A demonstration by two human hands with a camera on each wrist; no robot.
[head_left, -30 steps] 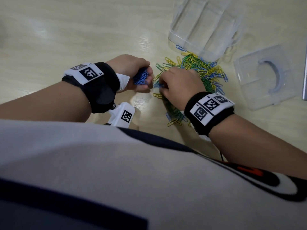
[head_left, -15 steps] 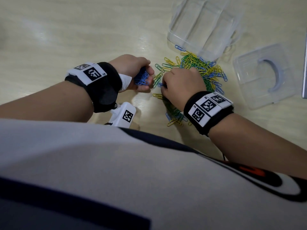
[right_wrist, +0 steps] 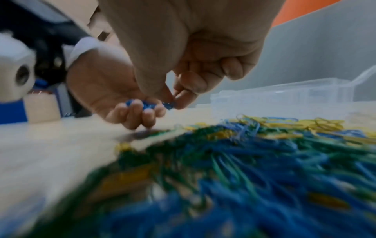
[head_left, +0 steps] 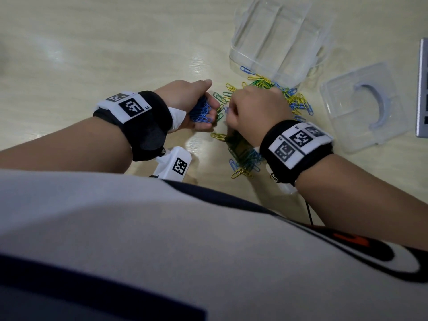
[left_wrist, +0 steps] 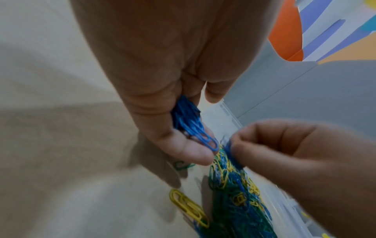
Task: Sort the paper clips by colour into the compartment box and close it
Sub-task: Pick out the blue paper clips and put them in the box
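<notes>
A mixed pile of blue, green and yellow paper clips (head_left: pixel 289 98) (right_wrist: pixel 244 161) lies on the table in front of the clear compartment box (head_left: pixel 275 35). My left hand (head_left: pixel 196 107) (left_wrist: pixel 183 128) is cupped left of the pile, its fingers curled round a bunch of blue clips (head_left: pixel 201 112) (left_wrist: pixel 191 125). My right hand (head_left: pixel 252 110) (right_wrist: pixel 175 99) hovers over the pile's left edge and pinches one blue clip (right_wrist: pixel 170 104) between thumb and forefinger, right at the left hand's fingertips (right_wrist: pixel 148 116).
The box's clear lid (head_left: pixel 363 105) with a curved handle lies apart to the right of the pile. A grey device edge (head_left: pixel 422 89) sits at the far right. Loose clips (head_left: pixel 240 171) trail towards my body. Bare light wood table (head_left: pixel 92 42) stretches to the left.
My right hand has shifted slightly left, bringing a pinched blue clip up against the left hand's bunch. The left hand has opened its fingers a little.
</notes>
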